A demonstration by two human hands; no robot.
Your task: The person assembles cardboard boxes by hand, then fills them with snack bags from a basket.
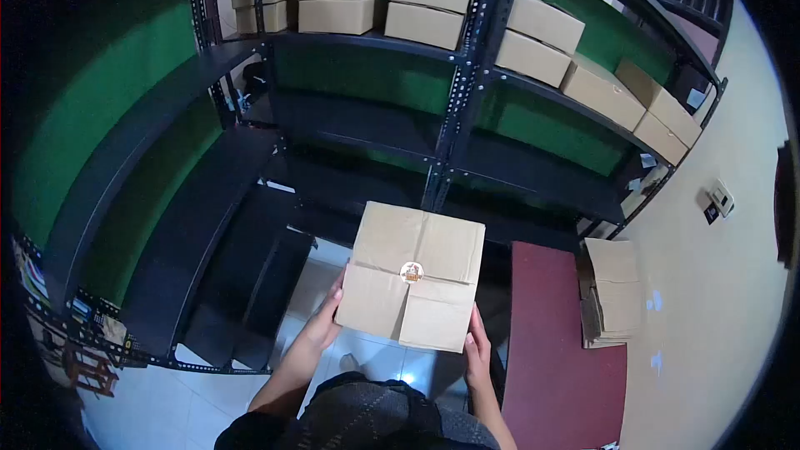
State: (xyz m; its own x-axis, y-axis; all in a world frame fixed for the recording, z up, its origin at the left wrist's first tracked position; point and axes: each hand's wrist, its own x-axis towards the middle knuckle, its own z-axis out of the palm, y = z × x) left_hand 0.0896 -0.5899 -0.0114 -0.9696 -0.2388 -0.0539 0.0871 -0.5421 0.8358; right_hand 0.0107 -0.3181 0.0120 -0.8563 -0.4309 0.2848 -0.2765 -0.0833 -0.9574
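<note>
A closed cardboard box (379,237) with interlocked top flaps and a round sticker (412,272) at its centre is held up in front of my body. My left hand (326,315) grips its left side near the lower corner. On the right side, my right hand (476,345) holds the box near its lower right corner, with the thumb visible along the edge. Parts of the fingers of both hands are hidden behind or under the box.
Black metal shelving (358,129) with green backing stands ahead and to the left. Several cardboard boxes (336,17) line its upper shelf. A dark red surface (562,367) is at the right, with flattened cardboard (615,283) against the wall (708,300).
</note>
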